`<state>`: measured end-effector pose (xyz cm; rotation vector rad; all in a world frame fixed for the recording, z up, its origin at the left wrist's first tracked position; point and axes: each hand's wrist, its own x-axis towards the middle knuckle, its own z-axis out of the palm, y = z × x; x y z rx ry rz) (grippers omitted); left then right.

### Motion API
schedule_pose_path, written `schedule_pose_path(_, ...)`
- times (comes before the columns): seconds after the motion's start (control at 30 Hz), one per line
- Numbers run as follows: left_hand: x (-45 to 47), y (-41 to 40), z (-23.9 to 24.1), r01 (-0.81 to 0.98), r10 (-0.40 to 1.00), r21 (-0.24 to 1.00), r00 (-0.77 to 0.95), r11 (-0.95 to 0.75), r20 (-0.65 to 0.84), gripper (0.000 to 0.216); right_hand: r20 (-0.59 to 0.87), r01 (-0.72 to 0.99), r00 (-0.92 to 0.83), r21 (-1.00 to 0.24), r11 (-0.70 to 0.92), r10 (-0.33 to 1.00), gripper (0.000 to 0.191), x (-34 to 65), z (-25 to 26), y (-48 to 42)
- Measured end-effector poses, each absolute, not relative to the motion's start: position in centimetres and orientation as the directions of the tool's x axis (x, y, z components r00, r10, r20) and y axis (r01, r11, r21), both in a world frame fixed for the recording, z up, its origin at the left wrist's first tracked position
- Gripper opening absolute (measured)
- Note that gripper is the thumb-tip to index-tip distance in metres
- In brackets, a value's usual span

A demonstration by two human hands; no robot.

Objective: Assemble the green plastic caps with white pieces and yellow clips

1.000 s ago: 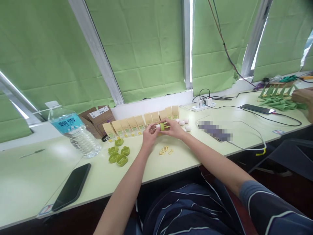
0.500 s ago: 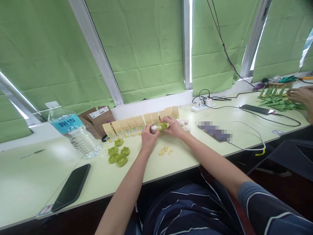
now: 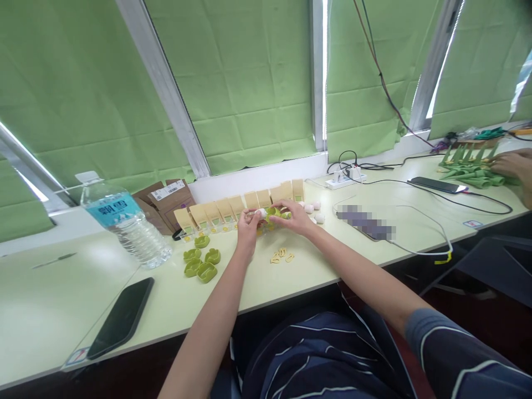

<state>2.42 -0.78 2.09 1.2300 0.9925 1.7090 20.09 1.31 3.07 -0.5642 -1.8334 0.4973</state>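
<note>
Between the fingers of my left hand (image 3: 247,233) is a small white rounded piece (image 3: 261,213). My right hand (image 3: 297,218) grips a small green cup-like piece (image 3: 272,213) right beside it; I cannot tell whether the two pieces touch. Left of my hands, several similar green pieces (image 3: 206,272) lie on the table. Small yellow loops (image 3: 282,255) are loose in front of my hands. More pale rounded pieces (image 3: 319,218) sit just beyond my right hand. Behind both hands runs a row of tan cards (image 3: 224,209) with small clear parts at their base.
A large water bottle (image 3: 124,221), a cardboard box (image 3: 166,205) and a dark phone (image 3: 121,318) are on the left. A cabled phone (image 3: 366,223) and a power strip (image 3: 344,182) are to the right. Another person's hand (image 3: 513,166) is near green pieces (image 3: 474,172) at far right.
My left hand has shifted slightly left and turned with the white piece. The fingers of my right hand have spread more around the green piece, which now shows more clearly.
</note>
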Motion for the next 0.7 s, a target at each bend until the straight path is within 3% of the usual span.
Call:
schedule_pose_path(0.2,2.63,-1.31,2.28,-0.342,0.928,0.863,-0.160,-0.371,0.336,0.045,0.749,0.125,-0.358,-0.553,0.824,0.557,0.039,20.07,3.23,0.99)
schedule_pose_path(0.53,2.65,-1.51,2.68,-0.385,0.965,0.888,-0.174,-0.250,0.196,0.044,0.671,0.094,-0.490,-0.593,0.799,0.556,0.041,19.58,3.20,0.40)
schedule_pose_path(0.7,2.90,-1.65,2.84,-0.402,0.970,0.883,-0.129,-0.243,0.208,0.041,0.671,0.101,-0.475,-0.602,0.792,0.570,0.042,19.41,2.79,0.82)
